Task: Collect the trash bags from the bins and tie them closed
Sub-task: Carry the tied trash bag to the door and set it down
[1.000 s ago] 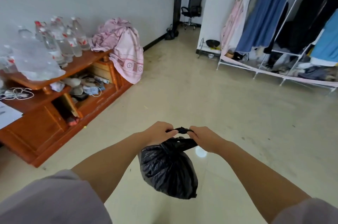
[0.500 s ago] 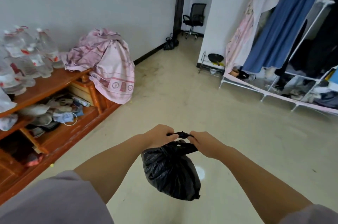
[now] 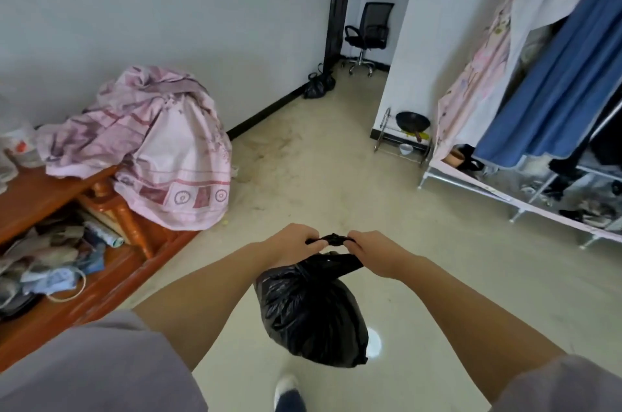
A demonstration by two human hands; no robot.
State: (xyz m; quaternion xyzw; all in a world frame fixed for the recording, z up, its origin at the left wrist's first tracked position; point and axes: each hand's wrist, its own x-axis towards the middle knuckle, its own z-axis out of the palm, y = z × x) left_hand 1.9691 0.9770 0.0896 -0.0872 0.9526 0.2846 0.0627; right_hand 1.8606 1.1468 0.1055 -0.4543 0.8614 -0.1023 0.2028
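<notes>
Black plastic, crinkled and full: the bag (image 3: 311, 314) hangs in mid-air in front of the person, above the floor (image 3: 336, 182) and clear of it. The left hand (image 3: 292, 244) and right hand (image 3: 372, 251) each pinch one end of the twisted neck, with the knot (image 3: 333, 239) stretched between them. Both fists are curled tight on the plastic, and the pull looks outward.

Judging by that, this bag is out of its bin and its tie is at the tightening stage, close to finished. A second dark bag (image 3: 318, 85) sits on the floor by the doorway, well apart; whether it is tied cannot be told. No bin shows, so how many bags remain is unknown.

Against the earlier frames, the grip and the bag's place between the hands are unchanged. The view has swung and moved forward: the bottles on the cabinet (image 3: 101, 270) have slid out of sight to the left, the pink cloth (image 3: 161, 149) sits larger and nearer, and the chair (image 3: 368, 33) beyond the doorway has grown. A shoe (image 3: 286, 386) now shows below the bag, suggesting a step.
</notes>
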